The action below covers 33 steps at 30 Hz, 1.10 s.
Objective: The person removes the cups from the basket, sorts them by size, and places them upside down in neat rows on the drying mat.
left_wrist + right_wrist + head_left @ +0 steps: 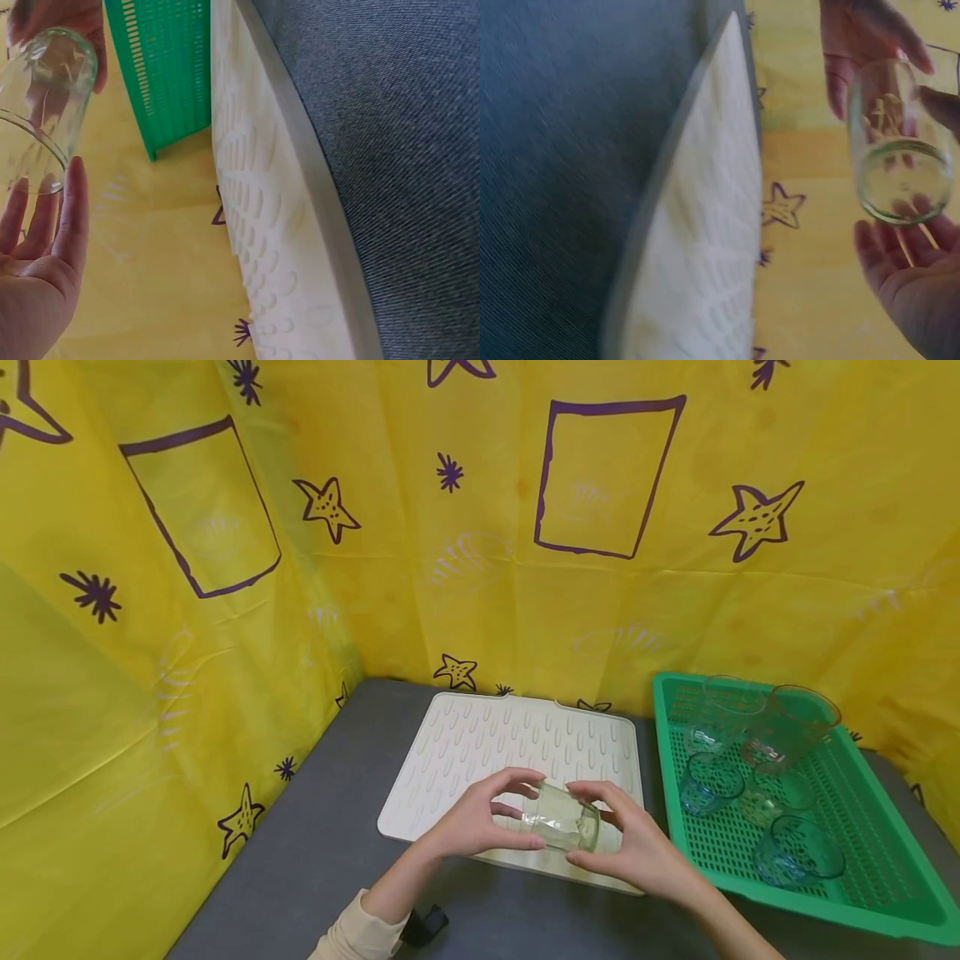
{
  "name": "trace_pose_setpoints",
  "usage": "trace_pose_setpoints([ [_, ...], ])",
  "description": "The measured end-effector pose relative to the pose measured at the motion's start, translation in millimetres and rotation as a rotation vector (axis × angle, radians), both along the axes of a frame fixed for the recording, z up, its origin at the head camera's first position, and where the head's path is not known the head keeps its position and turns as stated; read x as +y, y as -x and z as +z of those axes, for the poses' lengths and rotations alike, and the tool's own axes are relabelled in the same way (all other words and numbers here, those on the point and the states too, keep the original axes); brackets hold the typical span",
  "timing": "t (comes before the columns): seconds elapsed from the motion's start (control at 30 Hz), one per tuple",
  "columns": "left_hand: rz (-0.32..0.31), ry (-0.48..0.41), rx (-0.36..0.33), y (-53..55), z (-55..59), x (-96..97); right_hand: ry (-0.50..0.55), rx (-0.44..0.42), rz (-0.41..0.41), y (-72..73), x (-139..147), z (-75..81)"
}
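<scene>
A clear drinking glass (558, 820) with a pale green tint lies on its side in the air between two hands. The left hand (483, 817) holds its left end, with the thumb below and the fingers above. At the opposite end, the right hand (633, 839) grips it in a similar way. Up close, the right wrist view shows one round end of the glass (900, 150) facing the fingers of the right hand. Beneath the hands in the head view is a white ridged drying mat (480, 743), which they partly cover.
A green perforated basket (662, 743) stands to the right of the mat. Inside are several glasses, among them a blue tumbler (795, 852) and a tall pinkish glass (795, 727). Yellow patterned cloth (495, 602) hangs behind and left of the grey table (315, 860).
</scene>
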<state>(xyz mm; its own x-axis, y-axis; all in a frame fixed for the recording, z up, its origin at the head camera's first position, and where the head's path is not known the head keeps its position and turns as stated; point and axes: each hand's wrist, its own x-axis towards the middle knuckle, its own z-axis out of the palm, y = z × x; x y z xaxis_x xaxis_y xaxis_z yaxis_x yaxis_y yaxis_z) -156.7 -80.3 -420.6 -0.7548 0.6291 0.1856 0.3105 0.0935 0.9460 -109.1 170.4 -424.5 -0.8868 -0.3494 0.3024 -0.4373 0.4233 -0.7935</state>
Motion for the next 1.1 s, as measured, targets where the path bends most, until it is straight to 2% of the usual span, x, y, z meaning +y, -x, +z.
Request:
trace_pose_setpoints([
  [0.23, -0.016, -0.135, -0.070, -0.7, -6.9, -2.8, 0.400, -0.243, 0.112, -1.6, -8.1, -10.9],
  [0.4, -0.018, -0.197, -0.087, -1.3, -8.3, -4.0, 0.559, -0.318, 0.154, -3.2, -11.7, -11.8],
  [0.53, -0.022, -0.210, -0.094, -2.1, -8.9, -5.5, 0.597, -0.329, 0.166, -3.4, -13.1, -12.8],
  [0.67, -0.025, -0.213, -0.097, -2.3, -8.9, -6.7, 0.605, -0.352, 0.143, -2.5, -15.2, -14.8],
  [0.9, -0.007, -0.196, -0.113, -0.3, -10.7, -11.7, 0.582, -0.445, 0.015, 4.0, -23.9, -10.1],
  [1.0, 0.048, -0.184, -0.102, 3.2, -13.8, -19.2, 0.568, -0.478, -0.055, 11.4, -31.8, -5.4],
  [1.03, 0.083, -0.180, -0.093, 5.0, -15.0, -23.0, 0.564, -0.480, -0.074, 14.8, -35.0, -3.9],
  [1.1, 0.191, -0.160, -0.071, 10.6, -17.9, -32.0, 0.549, -0.475, -0.113, 23.0, -41.4, -1.5],
])
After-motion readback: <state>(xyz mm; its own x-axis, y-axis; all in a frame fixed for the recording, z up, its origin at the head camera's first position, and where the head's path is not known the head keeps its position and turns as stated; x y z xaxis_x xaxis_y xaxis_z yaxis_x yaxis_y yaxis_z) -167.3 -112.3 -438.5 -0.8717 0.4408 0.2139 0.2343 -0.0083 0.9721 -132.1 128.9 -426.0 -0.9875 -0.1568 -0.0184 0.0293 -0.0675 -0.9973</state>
